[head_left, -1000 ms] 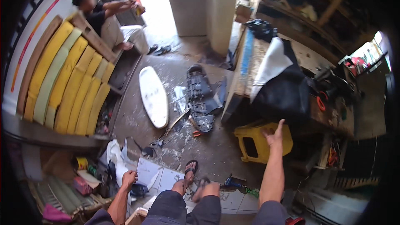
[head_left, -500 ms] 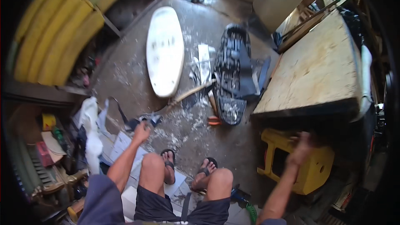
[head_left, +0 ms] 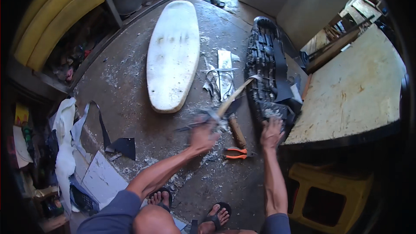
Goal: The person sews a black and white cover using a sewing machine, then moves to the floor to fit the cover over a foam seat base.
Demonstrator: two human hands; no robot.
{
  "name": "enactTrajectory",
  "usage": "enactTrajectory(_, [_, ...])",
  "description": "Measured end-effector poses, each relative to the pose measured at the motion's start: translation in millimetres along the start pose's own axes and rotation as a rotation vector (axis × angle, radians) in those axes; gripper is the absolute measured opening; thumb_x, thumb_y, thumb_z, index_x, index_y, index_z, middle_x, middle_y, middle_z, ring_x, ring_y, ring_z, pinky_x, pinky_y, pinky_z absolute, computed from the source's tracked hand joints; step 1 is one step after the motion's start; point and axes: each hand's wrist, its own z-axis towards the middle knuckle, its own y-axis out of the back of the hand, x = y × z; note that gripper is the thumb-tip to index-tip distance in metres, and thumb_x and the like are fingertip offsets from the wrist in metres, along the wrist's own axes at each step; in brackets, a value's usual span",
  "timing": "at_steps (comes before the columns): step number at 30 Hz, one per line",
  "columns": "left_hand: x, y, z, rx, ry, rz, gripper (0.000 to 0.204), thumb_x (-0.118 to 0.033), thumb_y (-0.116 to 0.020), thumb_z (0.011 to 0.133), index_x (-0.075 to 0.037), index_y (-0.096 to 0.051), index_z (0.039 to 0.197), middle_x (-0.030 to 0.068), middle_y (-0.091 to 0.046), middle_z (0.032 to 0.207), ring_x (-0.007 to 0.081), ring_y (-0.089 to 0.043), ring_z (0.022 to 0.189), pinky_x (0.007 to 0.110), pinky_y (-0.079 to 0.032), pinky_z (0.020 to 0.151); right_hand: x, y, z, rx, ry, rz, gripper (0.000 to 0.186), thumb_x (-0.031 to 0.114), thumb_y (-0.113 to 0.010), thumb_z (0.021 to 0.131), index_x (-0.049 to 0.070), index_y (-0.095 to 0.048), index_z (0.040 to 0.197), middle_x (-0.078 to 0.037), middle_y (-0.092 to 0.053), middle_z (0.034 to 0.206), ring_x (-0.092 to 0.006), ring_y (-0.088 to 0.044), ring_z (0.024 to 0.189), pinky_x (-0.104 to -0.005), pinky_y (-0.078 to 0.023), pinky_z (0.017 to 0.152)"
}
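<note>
My left hand (head_left: 204,138) is over the floor in the middle, smeared by motion, its fingers closed around dark strips of scrap material (head_left: 187,128). My right hand (head_left: 272,134) has its fingers spread and lies at the near end of a long black ribbed plastic seat base (head_left: 262,60). Beside that base lies a pale beige strip (head_left: 234,97). A wooden handle (head_left: 237,132) and pliers with orange grips (head_left: 236,152) are on the floor between my hands. Farther off lies a long white foam pad (head_left: 173,56).
A pale wooden board (head_left: 346,91) with a dark edge stands at the right, above a yellow plastic crate (head_left: 299,177). White scraps (head_left: 65,134) and a black piece (head_left: 123,147) lie at the left. Yellow foam pads (head_left: 69,19) are stacked at the upper left. White crumbs dot the floor.
My left hand has moved right and forward, carrying dark scraps. My right hand has come from above the yellow crate to the black seat base. The view has shifted forward.
</note>
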Motion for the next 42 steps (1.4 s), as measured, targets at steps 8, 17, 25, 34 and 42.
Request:
enactTrajectory(8, [-28, 46, 9, -0.105, -0.296, 0.091, 0.049, -0.035, -0.064, 0.103, -0.016, -0.065, 0.147, 0.0254, -0.053, 0.158, 0.0432, -0.054, 0.144, 0.052, -0.044, 0.120, 94, 22, -92, -0.134, 0.505, 0.291, 0.064, 0.029, -0.067, 0.099, 0.020, -0.047, 0.160, -0.020, -0.038, 0.168, -0.0410, -0.034, 0.156, -0.0708, -0.019, 0.124])
enactTrajectory(17, [99, 172, -29, -0.435, -0.149, 1.148, 0.078, -0.006, -0.066, 0.091, -0.016, -0.040, 0.164, 0.0306, -0.044, 0.160, 0.0528, -0.050, 0.142, 0.068, -0.041, 0.114, 67, -60, -16, -0.153, 0.553, -0.110, 0.057, 0.021, -0.053, 0.099, 0.013, -0.053, 0.156, -0.014, -0.059, 0.152, -0.0341, -0.051, 0.143, -0.0659, -0.023, 0.125])
enactTrajectory(25, [0, 19, -194, 0.443, -0.282, 0.799, 0.074, -0.047, -0.070, 0.096, -0.019, -0.046, 0.160, 0.0296, -0.043, 0.162, 0.0552, -0.050, 0.140, 0.061, -0.044, 0.116, 83, 44, -118, 0.039, 0.293, 0.738, 0.043, 0.022, -0.066, 0.102, -0.004, -0.065, 0.136, -0.026, -0.072, 0.124, -0.0434, -0.066, 0.120, -0.0475, -0.050, 0.108])
enactTrajectory(34, [97, 30, -133, 0.028, -0.511, 0.947, 0.057, -0.041, -0.055, 0.104, -0.024, -0.051, 0.158, 0.0123, -0.037, 0.172, 0.0369, -0.028, 0.161, 0.072, -0.013, 0.126, 35, 66, -293, 0.500, -0.180, 0.544, 0.091, 0.051, -0.080, 0.091, -0.002, -0.044, 0.156, -0.031, -0.058, 0.141, -0.0495, -0.057, 0.129, -0.0523, -0.046, 0.110])
enactTrajectory(42, [177, 269, -148, -0.532, 0.560, 0.553, 0.077, -0.062, -0.034, 0.109, 0.002, -0.070, 0.129, 0.0325, -0.070, 0.125, 0.0503, -0.060, 0.130, 0.056, -0.048, 0.107, 53, 20, -219, -0.106, 0.347, 0.213, 0.058, 0.037, -0.063, 0.104, -0.003, -0.055, 0.146, -0.028, -0.056, 0.146, -0.0450, -0.050, 0.139, -0.0553, -0.036, 0.120])
